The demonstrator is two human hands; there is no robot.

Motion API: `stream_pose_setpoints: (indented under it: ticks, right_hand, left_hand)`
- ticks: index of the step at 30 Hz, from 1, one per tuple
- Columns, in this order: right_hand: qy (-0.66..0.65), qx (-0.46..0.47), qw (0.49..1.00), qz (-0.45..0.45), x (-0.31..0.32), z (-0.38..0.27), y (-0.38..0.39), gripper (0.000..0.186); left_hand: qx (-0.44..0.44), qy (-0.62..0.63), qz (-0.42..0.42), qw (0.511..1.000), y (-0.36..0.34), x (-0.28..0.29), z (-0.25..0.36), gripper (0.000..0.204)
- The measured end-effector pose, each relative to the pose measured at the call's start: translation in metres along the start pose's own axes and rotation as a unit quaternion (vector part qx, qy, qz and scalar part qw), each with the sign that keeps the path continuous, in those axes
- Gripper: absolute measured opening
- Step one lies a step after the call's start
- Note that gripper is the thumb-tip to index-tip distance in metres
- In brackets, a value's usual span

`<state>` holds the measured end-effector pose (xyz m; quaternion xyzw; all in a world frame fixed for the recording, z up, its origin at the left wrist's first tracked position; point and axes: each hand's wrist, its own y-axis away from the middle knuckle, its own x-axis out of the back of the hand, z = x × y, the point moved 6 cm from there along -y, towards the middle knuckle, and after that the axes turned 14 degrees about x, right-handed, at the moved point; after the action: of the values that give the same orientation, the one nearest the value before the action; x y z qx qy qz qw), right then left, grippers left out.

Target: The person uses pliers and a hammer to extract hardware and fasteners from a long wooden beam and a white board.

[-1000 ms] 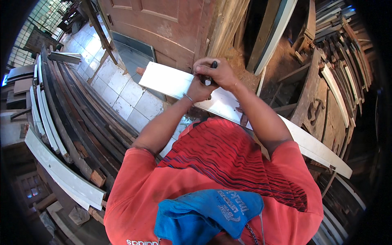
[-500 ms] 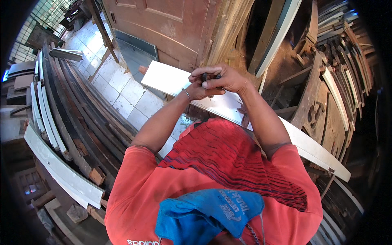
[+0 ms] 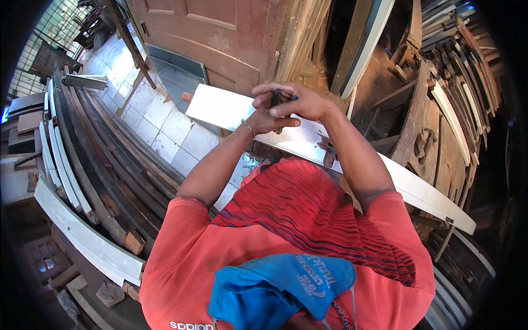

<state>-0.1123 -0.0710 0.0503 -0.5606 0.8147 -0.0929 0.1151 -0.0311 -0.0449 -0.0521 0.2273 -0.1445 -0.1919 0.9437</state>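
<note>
Both my hands meet over a long white board (image 3: 214, 104) lying crosswise in front of me. My right hand (image 3: 298, 103), uppermost, has fingers curled round a small dark tool (image 3: 276, 97). My left hand (image 3: 267, 122) is closed beneath it on the same tool, its thumb side close to the board's surface. The tool's lower part and where it meets the board are hidden by my fingers. A reddish piece of wood shows at the board's near edge, just right of my hands, partly under it.
Long stacked timbers (image 3: 110, 154) run along my left, a white strip (image 3: 88, 236) nearest. A brown panelled door (image 3: 209, 33) stands ahead beside tiled floor (image 3: 176, 137). Upright planks (image 3: 355, 55) and more piled lumber (image 3: 456, 110) fill the right side.
My right hand has rotated and shifted a little left across the tool, fingers reaching further left. The tool's dark top has moved left and slightly down. The board stays about where it was.
</note>
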Motion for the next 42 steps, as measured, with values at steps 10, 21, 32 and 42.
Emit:
stream_pose_setpoints:
  ticks: [10, 21, 32, 42]
  right_hand:
    - [0.341, 0.133, 0.887, 0.283, -0.014, -0.015, 0.033, 0.054]
    - [0.042, -0.034, 0.989, 0.135, 0.017, 0.033, 0.026, 0.043]
    - [0.192, 0.033, 0.928, 0.317, 0.006, 0.024, 0.026, 0.033]
    - [0.276, 0.144, 0.874, 0.372, -0.01, -0.004, 0.018, 0.028]
  left_hand:
    - [-0.209, -0.017, 0.49, 0.846, 0.005, -0.048, -0.022, 0.039]
    - [-0.21, -0.006, 0.07, 0.975, 0.009, -0.011, 0.02, 0.067]
    - [-0.185, 0.077, 0.353, 0.914, 0.008, -0.025, -0.015, 0.062]
    - [-0.294, 0.043, 0.409, 0.863, 0.001, -0.025, -0.014, 0.04]
